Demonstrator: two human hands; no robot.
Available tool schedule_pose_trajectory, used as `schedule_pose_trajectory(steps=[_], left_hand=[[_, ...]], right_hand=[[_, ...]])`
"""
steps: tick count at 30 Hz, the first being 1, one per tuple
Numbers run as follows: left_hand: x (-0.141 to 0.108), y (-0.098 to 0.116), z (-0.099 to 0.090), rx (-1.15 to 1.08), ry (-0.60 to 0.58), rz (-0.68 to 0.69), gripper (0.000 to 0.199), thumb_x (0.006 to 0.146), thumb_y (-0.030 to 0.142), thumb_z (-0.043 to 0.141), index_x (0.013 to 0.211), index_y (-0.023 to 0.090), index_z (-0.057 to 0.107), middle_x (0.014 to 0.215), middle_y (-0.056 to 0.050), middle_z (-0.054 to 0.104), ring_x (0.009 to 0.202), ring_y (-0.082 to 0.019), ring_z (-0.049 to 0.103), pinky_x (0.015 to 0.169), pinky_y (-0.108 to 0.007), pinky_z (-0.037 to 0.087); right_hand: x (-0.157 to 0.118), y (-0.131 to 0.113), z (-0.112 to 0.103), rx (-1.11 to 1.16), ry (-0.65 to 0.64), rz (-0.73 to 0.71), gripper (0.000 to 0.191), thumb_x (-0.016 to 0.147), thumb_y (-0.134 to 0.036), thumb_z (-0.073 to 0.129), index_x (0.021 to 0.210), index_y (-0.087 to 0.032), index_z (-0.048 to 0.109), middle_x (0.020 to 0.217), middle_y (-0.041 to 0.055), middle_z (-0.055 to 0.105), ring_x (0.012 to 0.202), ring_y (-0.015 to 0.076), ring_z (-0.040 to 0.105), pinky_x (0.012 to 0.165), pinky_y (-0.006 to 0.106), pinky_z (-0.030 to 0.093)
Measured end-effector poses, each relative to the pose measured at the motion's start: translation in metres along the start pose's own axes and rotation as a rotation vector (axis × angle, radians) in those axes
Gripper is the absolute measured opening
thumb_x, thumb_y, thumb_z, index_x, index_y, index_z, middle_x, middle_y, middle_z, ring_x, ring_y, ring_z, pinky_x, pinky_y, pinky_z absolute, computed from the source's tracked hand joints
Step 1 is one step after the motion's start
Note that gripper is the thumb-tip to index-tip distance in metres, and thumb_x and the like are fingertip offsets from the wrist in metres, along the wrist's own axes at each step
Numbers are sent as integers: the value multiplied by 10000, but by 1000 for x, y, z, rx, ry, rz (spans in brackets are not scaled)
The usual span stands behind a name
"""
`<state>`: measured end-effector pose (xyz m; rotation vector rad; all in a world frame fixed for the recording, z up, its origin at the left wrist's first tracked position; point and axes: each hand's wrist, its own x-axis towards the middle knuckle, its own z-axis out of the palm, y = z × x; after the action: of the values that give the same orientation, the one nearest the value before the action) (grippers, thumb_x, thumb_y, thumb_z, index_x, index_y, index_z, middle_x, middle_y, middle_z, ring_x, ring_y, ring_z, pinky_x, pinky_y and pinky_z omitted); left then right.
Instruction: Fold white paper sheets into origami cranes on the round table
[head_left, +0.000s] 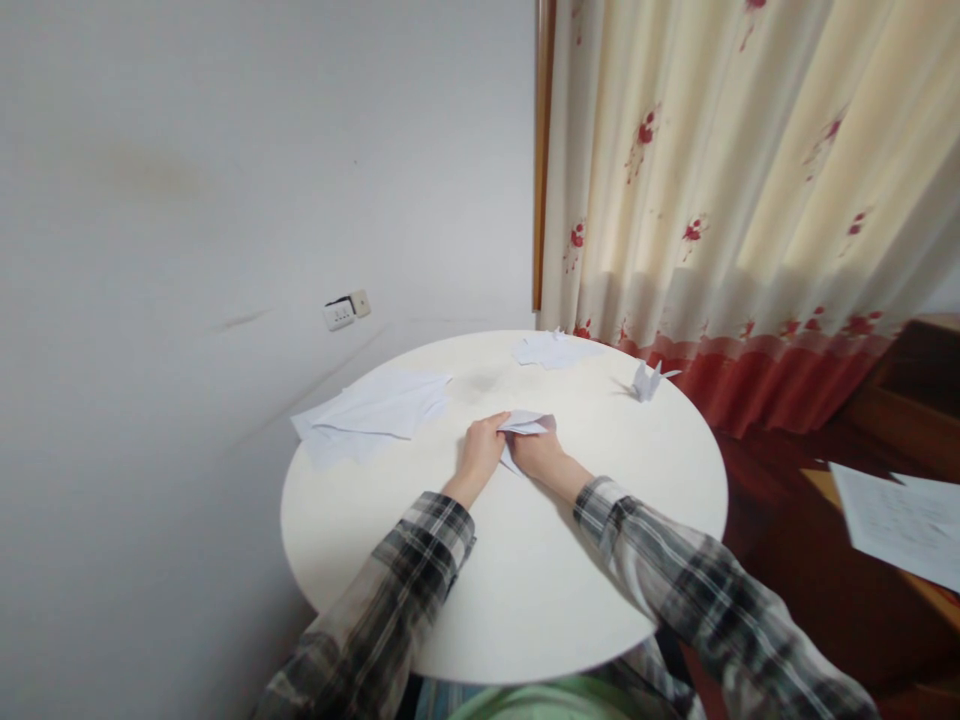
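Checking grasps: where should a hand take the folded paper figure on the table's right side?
Probably pinch the folded paper figure low on its middle, coming from the near side: its thin points stick up and rightward and would likely bend. The right hand is nearer, but touches the folded sheet.

Round white table [525, 590], top smooth and pale. Left side: loose white sheets [375, 405], overlapping unevenly, fanned, the leftmost corner at the rim or just past it. Far edge: a second, smaller batch of white paper [551, 349], lying flat, edges misaligned. Far right, near the rim: a folded paper bird [646, 382], upright, points raised, well apart from the left-hand sheets. Faint grey shading on the tabletop between the two batches.
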<state>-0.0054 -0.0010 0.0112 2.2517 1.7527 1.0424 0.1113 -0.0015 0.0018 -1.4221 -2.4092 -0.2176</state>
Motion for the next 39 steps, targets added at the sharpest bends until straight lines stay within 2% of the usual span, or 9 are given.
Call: schedule_pose_trajectory(steps=[6, 10, 16, 20, 24, 30, 34, 39], left_hand=[[1, 0, -1, -32, 10, -72, 423, 706, 14, 428, 1065, 134, 617, 1078, -68, 627, 1010, -154, 583, 942, -249, 410], [1, 2, -3, -23, 4, -84, 419, 707, 19, 433, 1062, 141, 620, 1075, -65, 629, 1011, -155, 582, 943, -249, 408], [1, -1, -1, 8, -14, -82, 429, 707, 27, 432, 1066, 169, 618, 1075, -43, 632, 1010, -142, 582, 937, -240, 410], [1, -3, -1, 21, -22, -73, 434, 706, 31, 428, 1066, 179, 621, 1070, -35, 635, 1001, -144, 586, 931, -245, 415], [0, -2, -1, 27, -44, -88, 433, 709, 34, 427, 1062, 188, 624, 1070, -35, 637, 994, -145, 587, 924, -244, 416], [-1, -3, -2, 103, -92, -93, 428, 720, 66, 444, 1072, 232, 621, 1074, -41, 639, 988, -169, 585, 895, -265, 424], [-1, -3, -4, 132, -127, -79, 423, 731, 73, 440, 1081, 233, 617, 1058, -56, 645, 970, -174, 587, 872, -258, 425], [-1, -1, -6, 157, -124, -68, 388, 770, 124, 428, 1097, 235, 606, 1011, -62, 662, 935, -181, 597, 845, -261, 432]], right_hand=[[-3, -1, -10, 3, -46, 17, 344, 833, -172, 339, 1026, -140, 621, 1035, 120, 636, 969, 203, 565, 848, 324, 379], [-5, -3, -12, 1, -54, 46, 339, 835, -171, 335, 993, -136, 633, 995, 124, 649, 918, 192, 584, 841, 315, 371], [-5, -1, -8, -24, 20, 18, 329, 839, -179, 348, 1012, -142, 626, 994, 118, 649, 915, 217, 586, 828, 341, 385], [-5, 2, -8, -4, 29, 27, 337, 853, -192, 336, 1004, -154, 635, 955, 111, 662, 859, 207, 606, 775, 319, 418], [-5, 2, -9, 21, 0, 77, 334, 858, -218, 340, 1015, -166, 631, 979, 110, 658, 883, 209, 607, 748, 296, 435], [-4, 3, -8, 28, -22, 121, 338, 855, -199, 337, 1046, -149, 611, 1047, 128, 631, 918, 227, 595, 761, 310, 432], [-4, 4, -7, 46, -19, 70, 309, 850, -183, 360, 1022, -137, 612, 1021, 127, 632, 918, 210, 582, 806, 303, 412], [-2, 4, -3, 51, 46, -15, 304, 856, -158, 348, 1005, -75, 599, 1014, 163, 607, 975, 212, 536, 873, 326, 372]])
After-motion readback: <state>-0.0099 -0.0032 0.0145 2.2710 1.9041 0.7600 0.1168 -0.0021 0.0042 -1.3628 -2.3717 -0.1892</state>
